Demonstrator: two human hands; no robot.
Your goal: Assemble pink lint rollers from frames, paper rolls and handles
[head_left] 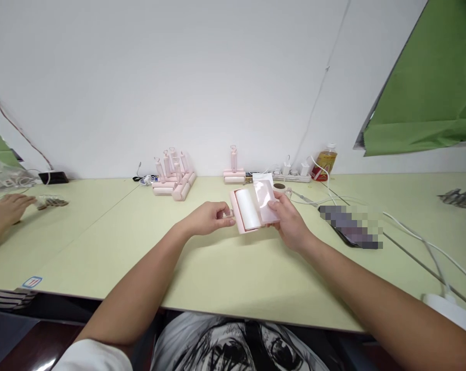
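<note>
A pink lint-roller-like case with a white roll (247, 208) is held above the table, its clear pinkish cover (264, 198) swung out to the right. My right hand (290, 219) grips the cover and the case's right side, thumb on the cover. At the case's left edge is my left hand (213, 217), its thumb and fingers closed round a small clear piece (228, 213). Farther back stands one pink roller with an upright handle (234, 167). A group of similar pink rollers (174, 178) stands to its left.
The pale green table (113, 247) meets a white wall. A phone (348, 226), white cables (421, 237), a power strip (294, 178), a bottle (325, 162) and a tape roll (279, 187) lie or stand right of centre. Another person's hand (12, 208) is at the far left.
</note>
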